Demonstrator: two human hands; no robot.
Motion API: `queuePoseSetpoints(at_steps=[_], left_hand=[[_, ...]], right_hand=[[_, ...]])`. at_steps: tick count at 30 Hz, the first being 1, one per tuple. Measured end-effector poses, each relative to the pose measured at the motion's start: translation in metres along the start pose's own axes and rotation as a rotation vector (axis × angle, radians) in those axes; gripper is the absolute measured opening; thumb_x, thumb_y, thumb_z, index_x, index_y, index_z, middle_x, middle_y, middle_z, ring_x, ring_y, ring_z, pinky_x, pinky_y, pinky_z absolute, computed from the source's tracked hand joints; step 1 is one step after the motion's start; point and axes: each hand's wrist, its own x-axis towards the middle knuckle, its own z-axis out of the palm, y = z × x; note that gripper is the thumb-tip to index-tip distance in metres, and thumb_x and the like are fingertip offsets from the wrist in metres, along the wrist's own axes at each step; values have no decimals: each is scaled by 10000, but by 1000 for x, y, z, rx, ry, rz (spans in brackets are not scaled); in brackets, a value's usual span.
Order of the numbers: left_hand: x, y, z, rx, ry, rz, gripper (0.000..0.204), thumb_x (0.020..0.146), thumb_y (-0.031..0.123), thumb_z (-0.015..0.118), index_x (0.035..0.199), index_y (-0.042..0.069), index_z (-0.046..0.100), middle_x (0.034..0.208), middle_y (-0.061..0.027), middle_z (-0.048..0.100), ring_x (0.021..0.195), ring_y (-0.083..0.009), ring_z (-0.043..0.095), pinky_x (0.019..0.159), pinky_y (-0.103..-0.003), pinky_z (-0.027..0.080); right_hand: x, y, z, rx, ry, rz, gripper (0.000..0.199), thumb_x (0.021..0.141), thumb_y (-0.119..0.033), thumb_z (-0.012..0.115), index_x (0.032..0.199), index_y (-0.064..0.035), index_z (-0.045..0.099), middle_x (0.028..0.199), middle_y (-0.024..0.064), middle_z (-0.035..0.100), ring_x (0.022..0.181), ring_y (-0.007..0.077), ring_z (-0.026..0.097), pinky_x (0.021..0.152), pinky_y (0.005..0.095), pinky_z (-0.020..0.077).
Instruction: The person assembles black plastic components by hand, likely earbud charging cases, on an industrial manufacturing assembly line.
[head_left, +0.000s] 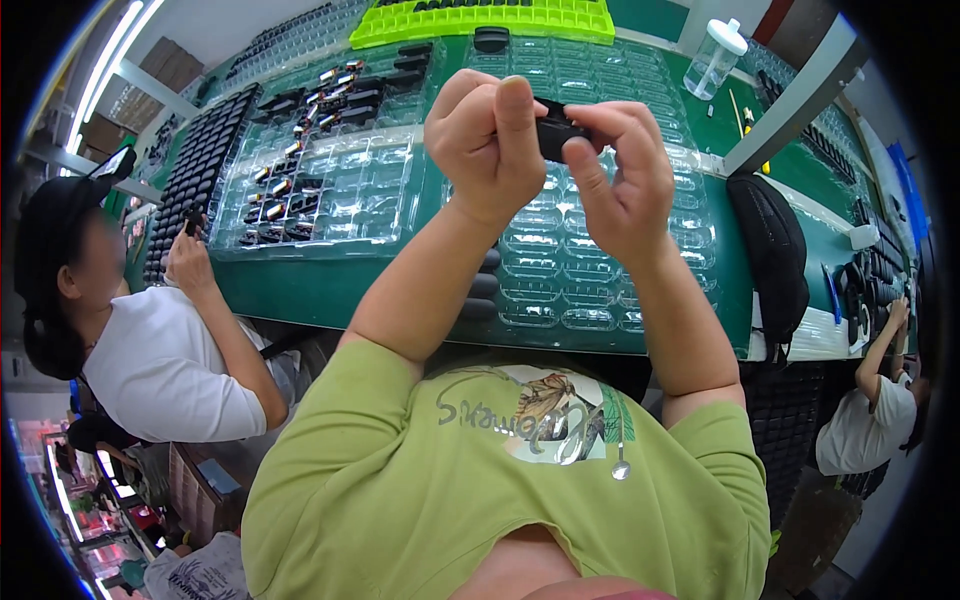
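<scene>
Above a clear plastic compartment tray [560, 240], I hold up a small black plastic case-like piece [556, 141] between both hands. My left hand [485, 145] is closed on its left side, the thumb pointing up. The fingertips and thumb of my right hand [630, 165] pinch the piece from the right. My fingers cover part of it, so its exact kind is hard to make out. A similar black piece [491, 40] lies at the far end of the tray.
To the left, another clear tray [330, 190] holds several black parts with shiny bits. Beyond stands a bright lime-green tray [480, 20]. A lidded clear jug [714, 60], a metal post [795, 100] and a black bag [768, 255] are on the right. A co-worker [170, 350] sits at left.
</scene>
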Motion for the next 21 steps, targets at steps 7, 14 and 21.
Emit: queuePoseSetpoints(at_steps=[7, 14, 21], left_hand=[[16, 21, 33, -46, 149, 130, 381, 916, 164, 716, 580, 77, 561, 568, -40, 524, 518, -176, 514, 457, -311, 367], [30, 31, 46, -203, 269, -94, 515, 1019, 254, 578, 537, 73, 569, 509, -27, 498, 519, -152, 483, 492, -287, 327], [43, 44, 47, -157, 294, -7, 540, 1028, 271, 553, 529, 65, 574, 502, -29, 477, 516, -150, 486, 492, -289, 339]], right_hand=[[30, -3, 25, 118, 559, 91, 382, 1020, -225, 585, 680, -58, 533, 677, 42, 544, 635, 147, 506, 578, 290, 397], [53, -13, 29, 84, 705, -37, 465, 1036, -309, 539, 641, -63, 562, 605, 18, 549, 621, 139, 525, 587, 286, 405], [64, -23, 26, 167, 771, -51, 530, 1023, -348, 540, 576, -65, 566, 614, 18, 562, 611, 132, 538, 601, 282, 402]])
